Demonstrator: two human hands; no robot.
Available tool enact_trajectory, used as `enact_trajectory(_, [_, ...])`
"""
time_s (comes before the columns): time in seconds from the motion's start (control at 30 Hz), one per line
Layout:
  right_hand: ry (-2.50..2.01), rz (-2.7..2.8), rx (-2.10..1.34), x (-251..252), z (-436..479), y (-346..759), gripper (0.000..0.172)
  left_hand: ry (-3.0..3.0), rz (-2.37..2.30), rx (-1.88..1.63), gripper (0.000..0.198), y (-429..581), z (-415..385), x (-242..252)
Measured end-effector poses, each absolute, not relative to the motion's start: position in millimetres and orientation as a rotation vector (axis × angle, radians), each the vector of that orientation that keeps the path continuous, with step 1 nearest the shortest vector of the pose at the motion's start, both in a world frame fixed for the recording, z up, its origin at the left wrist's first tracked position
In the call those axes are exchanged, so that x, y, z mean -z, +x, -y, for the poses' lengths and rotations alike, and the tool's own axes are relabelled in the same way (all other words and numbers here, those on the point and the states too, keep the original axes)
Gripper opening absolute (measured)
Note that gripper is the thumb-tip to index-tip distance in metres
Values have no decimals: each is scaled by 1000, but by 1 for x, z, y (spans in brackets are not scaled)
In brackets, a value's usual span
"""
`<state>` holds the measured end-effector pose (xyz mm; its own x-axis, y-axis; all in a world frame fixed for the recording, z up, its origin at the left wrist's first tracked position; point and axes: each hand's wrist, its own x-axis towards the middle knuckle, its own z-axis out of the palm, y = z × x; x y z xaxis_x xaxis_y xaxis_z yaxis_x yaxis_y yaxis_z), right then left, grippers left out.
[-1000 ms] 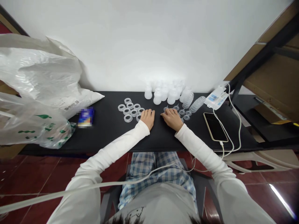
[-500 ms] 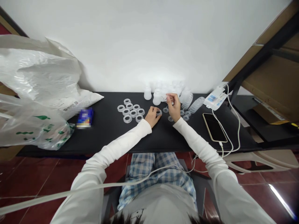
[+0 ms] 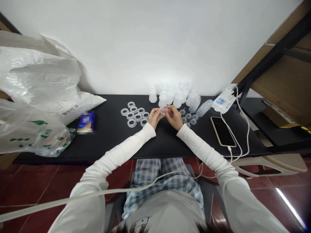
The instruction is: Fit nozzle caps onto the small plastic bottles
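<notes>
Black table (image 3: 109, 136), white wall (image 3: 155, 38), rings (image 3: 135, 117)

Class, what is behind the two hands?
White plastic bottles stand behind the left hand and right hand. Front bottles partly cover those farther back; whatever the hands cover cannot be seen.

Soft light, wall (image 3: 155, 48) brightest just behind the worktop (image 3: 109, 136), bottles (image 3: 177, 102) at its back washed out, glare streak on floor (image 3: 264, 200) below, edges stretched.

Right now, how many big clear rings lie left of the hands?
9 rings on the black table: one at the back, then three, three, and two at the front; the left hand may hide more.
</notes>
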<state>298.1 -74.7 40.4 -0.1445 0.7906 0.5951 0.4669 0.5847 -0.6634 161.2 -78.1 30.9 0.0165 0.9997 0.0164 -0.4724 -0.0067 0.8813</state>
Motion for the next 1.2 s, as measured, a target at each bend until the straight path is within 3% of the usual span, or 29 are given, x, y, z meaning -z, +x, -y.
enact_trajectory(0.3, [-1172,1787,-355,-38,70,297,30,926,-866,-1398,39,162,80,-28])
enact_trajectory(0.7, [-966,1965,-386,-45,79,301,36,1119,-802,-1442,55,158,80,-27])
enact_trajectory(1.03, [-989,1829,-546,-34,75,292,26,1194,-900,-1486,50,155,78,-30])
enact_trajectory(1.2, [-928,1771,-661,-31,73,290,31,1235,-942,-1495,45,154,75,-26])
